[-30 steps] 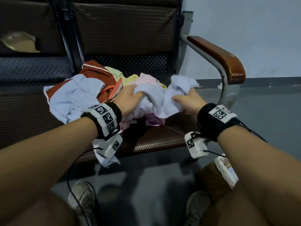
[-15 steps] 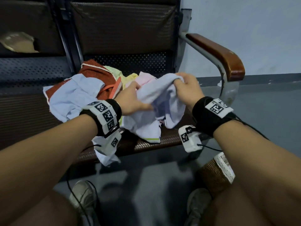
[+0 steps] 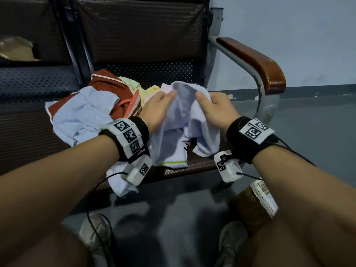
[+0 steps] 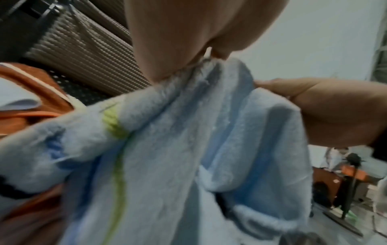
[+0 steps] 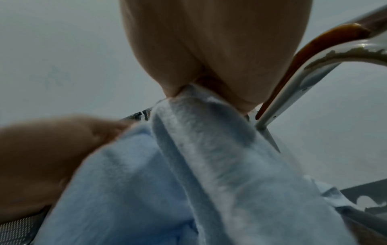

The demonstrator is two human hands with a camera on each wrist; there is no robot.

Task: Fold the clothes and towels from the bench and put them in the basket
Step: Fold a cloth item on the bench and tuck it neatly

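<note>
Left hand [image 3: 158, 110], right hand [image 3: 215, 110]: each pinching the towel's [image 3: 183, 132] top edge (probably seeking corners to fold). Towel hangs above bench [image 3: 192, 164]; pile [image 3: 86, 112] at 9 o'clock, basket [image 3: 256, 205] at 5.

Waiting-area or hallway type room: row of linked brown perforated-metal seats [image 3: 146, 72] with a steel armrest topped in wood [image 3: 256, 62], plain pale wall [image 3: 289, 35], dark painted skirting, grey concrete floor [image 3: 173, 218]. Laundry pile [image 3: 86, 110] on seat, wicker basket [image 3: 254, 205] on floor.
</note>
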